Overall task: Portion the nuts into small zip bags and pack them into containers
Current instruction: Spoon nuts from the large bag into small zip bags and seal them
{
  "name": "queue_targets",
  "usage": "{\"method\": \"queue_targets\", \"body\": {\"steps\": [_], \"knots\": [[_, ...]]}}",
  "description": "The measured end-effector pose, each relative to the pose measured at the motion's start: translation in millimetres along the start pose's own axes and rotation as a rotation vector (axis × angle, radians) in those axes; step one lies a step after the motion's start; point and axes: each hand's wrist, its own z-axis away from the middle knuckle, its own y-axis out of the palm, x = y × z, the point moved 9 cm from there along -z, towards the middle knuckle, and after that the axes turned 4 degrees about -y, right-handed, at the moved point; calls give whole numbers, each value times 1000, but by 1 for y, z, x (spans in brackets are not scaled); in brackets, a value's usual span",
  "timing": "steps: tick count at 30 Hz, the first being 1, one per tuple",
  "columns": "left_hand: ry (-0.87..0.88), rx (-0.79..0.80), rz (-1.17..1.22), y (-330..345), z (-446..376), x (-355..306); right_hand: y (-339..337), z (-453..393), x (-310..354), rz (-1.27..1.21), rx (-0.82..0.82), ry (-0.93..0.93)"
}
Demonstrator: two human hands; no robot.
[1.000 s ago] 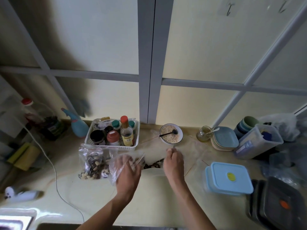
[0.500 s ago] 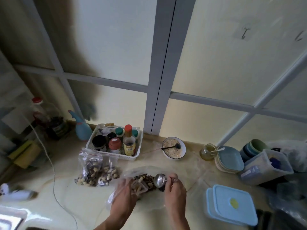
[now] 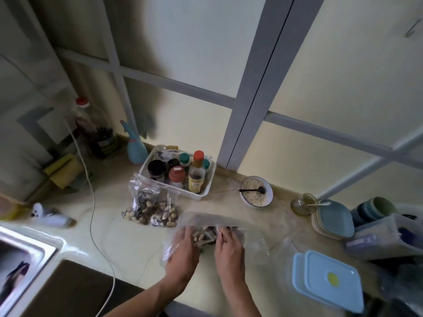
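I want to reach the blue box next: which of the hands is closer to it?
Right. The right hand is at the nut bag, left of the blue box; the left hand is farther left.

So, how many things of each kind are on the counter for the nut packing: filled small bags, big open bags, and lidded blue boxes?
Filled small bags: 2
Big open bag: 1, with both hands at it
Lidded blue box: 1
Total: 4

container lids (image 3: pixel 332 279) pale blue, yellow dot | basket (image 3: pixel 201 193) white | bowl (image 3: pixel 270 191) white, dark rim
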Motion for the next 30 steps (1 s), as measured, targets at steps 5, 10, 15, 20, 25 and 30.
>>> {"method": "queue_targets", "body": {"steps": [5,10,15,20,25,30], "knots": [[-1,-2,10,-1,-1,-2,8,1,11,-37,-2,5],[11,26,-108,3,1,1,18,2,-4,-224,-22,222],[16,73,-137,13,-1,14,55,34,-51,-809,47,1009],[67,104,-173,20,2,5,61,60,-44,-1324,-32,1309],[53,97,-130,21,-11,5,35,49,-60,-1296,-60,1222],[-9,115,-53,21,-28,9,-9,29,-65,-1211,-55,1087]]}}
